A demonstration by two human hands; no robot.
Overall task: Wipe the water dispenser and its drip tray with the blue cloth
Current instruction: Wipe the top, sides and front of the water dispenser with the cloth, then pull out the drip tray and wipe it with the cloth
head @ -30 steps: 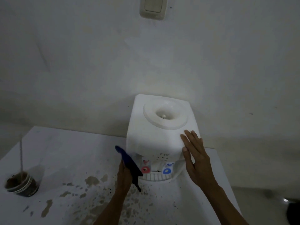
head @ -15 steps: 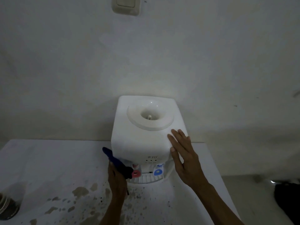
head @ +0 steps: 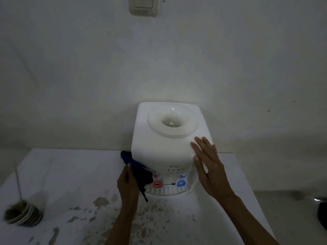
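A white tabletop water dispenser [head: 159, 147] stands against the wall, with a red tap [head: 157, 184] and a blue tap [head: 181, 183] above its slotted drip tray [head: 166, 190]. My left hand [head: 128, 186] grips the blue cloth [head: 136, 167] and presses it against the dispenser's lower left front corner, beside the red tap. A strip of cloth hangs down over the tray's left end. My right hand [head: 210, 167] lies flat, fingers spread, on the dispenser's right front corner.
The dispenser sits on a white table [head: 70, 174] with brown stains and crumbs in front of it. A stack of dark paper cups [head: 23, 215] with a stick in it stands at the left edge. A wall switch [head: 143, 6] is above.
The cloth and my left hand have shifted slightly right and down over the left front corner towards the red tap. My right hand stays on the right corner. The camera has swung.
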